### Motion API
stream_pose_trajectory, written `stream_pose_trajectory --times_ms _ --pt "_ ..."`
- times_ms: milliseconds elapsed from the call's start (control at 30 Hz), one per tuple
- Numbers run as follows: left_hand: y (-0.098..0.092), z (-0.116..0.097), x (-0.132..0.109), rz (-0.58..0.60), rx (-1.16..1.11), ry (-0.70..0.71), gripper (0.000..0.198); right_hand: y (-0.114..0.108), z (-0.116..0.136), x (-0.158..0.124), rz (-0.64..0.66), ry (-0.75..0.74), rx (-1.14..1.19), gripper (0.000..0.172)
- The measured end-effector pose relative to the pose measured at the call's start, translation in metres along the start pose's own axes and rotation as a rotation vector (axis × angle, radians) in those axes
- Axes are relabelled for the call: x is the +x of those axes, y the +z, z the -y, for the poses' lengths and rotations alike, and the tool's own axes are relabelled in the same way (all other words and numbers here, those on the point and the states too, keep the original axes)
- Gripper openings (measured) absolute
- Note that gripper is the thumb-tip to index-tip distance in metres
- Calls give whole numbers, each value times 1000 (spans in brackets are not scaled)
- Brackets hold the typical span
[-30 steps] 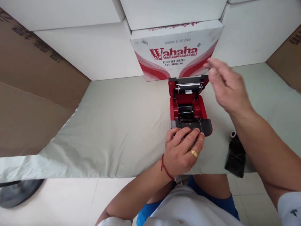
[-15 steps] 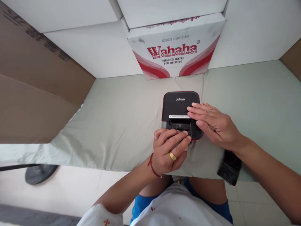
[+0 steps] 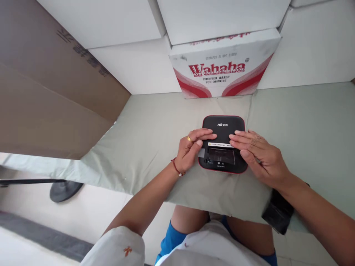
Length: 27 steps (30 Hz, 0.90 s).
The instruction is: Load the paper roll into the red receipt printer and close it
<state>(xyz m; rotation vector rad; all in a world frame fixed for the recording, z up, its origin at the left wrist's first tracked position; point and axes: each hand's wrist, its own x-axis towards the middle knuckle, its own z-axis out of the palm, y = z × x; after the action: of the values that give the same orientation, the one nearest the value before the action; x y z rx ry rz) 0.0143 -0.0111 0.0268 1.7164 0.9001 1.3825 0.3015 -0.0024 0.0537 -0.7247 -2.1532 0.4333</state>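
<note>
A compact black device (image 3: 223, 138) with rounded corners and a red rim, looking like a receipt printer, lies flat on the cloth-covered table. White lettering marks its far end, and a white label strip crosses its middle. Nearer me is a dark glossy rectangular panel (image 3: 222, 155) with small round marks below it. My left hand (image 3: 191, 149) rests on the device's left edge, fingers stretched over the top. On the opposite side, my right hand (image 3: 257, 155) lies with straight fingers on the right part of the top, hiding that edge. Neither hand is wrapped around anything.
Behind the device stands a white and red Wahaha water carton (image 3: 224, 72) among stacked white boxes (image 3: 133, 70). A large brown carton (image 3: 55, 92) stands at left. A black object (image 3: 278, 211) sits at the table's front edge, partly under my right forearm.
My left hand has left the device's front panel and moved to its upper left edge, uncovering the panel. The right hand stays in place. The view has shifted, so everything appears further right.
</note>
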Motion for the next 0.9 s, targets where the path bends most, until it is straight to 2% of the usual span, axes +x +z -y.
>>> stream_pose_trajectory --times_ms 100,200,267,400,500,667,900 --pt "-1 2 1 57 -160 -32 46 0 7 1 -25 7 -10 32" --pt "0 12 4 -34 -247 -19 81 -2 18 0 -18 -84 -19 36" --pt "2 19 5 -74 -306 -67 105 -2 24 -3 -2 -191 -20 38" --pt "4 26 5 86 -400 -203 130 3 28 -14 28 -283 -49 36" --pt "3 24 5 160 -438 -275 135 5 26 -20 35 -262 -65 41" --pt "-2 24 4 171 -426 -301 135 4 23 -22 64 -259 -84 48" --pt "-5 28 0 190 -362 -297 131 0 28 -19 76 -303 -165 33"
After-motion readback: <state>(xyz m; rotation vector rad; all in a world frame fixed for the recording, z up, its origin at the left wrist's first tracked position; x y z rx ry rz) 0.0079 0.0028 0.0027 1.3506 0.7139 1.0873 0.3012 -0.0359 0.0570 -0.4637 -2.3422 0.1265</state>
